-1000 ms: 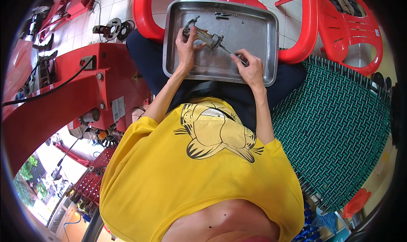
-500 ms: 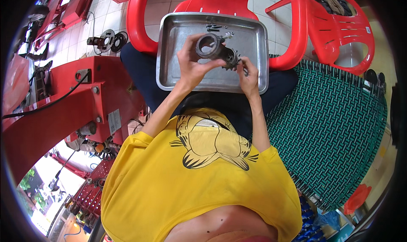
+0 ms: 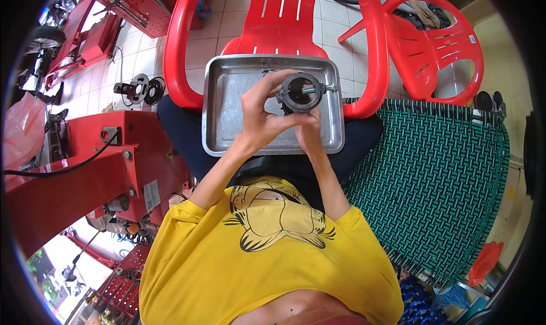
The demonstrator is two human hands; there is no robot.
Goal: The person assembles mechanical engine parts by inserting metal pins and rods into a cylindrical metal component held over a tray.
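My left hand [image 3: 263, 115] holds up a dark grey metal ring part [image 3: 300, 91] by its left side, thumb and fingers wrapped around the rim. Its round opening faces me, and a short bolt sticks out on its right. My right hand [image 3: 310, 129] is just beneath, fingertips pinching the ring's lower edge. Both hands hover over a rectangular steel tray [image 3: 219, 106] resting on my lap. A small metal piece lies at the tray's far edge; the rest of its floor is partly hidden by my hands.
A red plastic chair [image 3: 273, 15] stands right behind the tray, another red chair [image 3: 438, 46] at the far right. A green woven seat [image 3: 432, 171] lies to my right. A red machine frame [image 3: 85, 177] with a black cable stands on my left; sprockets [image 3: 139, 89] lie on the tiled floor.
My hands have risen out of the tray, bringing the ring part up. It has turned so its opening faces me, and my right hand has shifted under it.
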